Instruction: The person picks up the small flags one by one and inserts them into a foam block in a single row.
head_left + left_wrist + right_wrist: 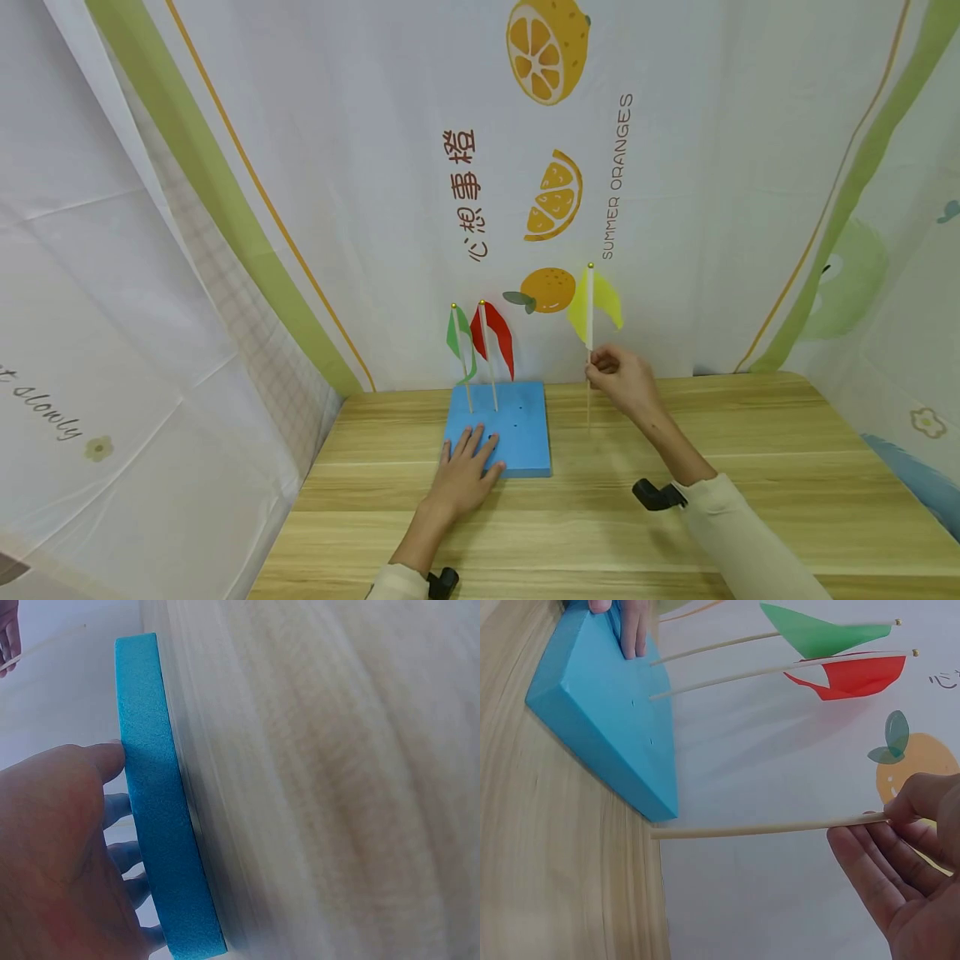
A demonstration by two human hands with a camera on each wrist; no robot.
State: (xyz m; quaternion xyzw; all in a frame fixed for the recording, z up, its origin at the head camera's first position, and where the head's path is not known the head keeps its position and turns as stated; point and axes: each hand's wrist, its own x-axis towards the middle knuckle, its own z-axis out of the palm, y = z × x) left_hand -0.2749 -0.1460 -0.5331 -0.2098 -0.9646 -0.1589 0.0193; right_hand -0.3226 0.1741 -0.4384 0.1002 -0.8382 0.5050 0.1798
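Note:
My left hand point(467, 475) lies with spread, straight fingers on the front part of a blue foam block point(528, 454). Small holes dot the block's top. A green flag point(453, 335) and a red flag point(501, 329) stand upright on thin sticks in its back left part. To the right of the block, my right hand point(624, 379) pinches the stick of a yellow flag point(581, 312) between thumb and fingers. The right wrist view shows the stick's bare lower end point(705, 833) apart from the block, pointing down near the tabletop.
The wooden table point(615, 542) ends at the back against a white curtain point(360, 208) printed with oranges and lettering. Further curtain panels hang at left and right. A black wrist camera point(654, 495) sits on the right forearm, another point(443, 582) on the left.

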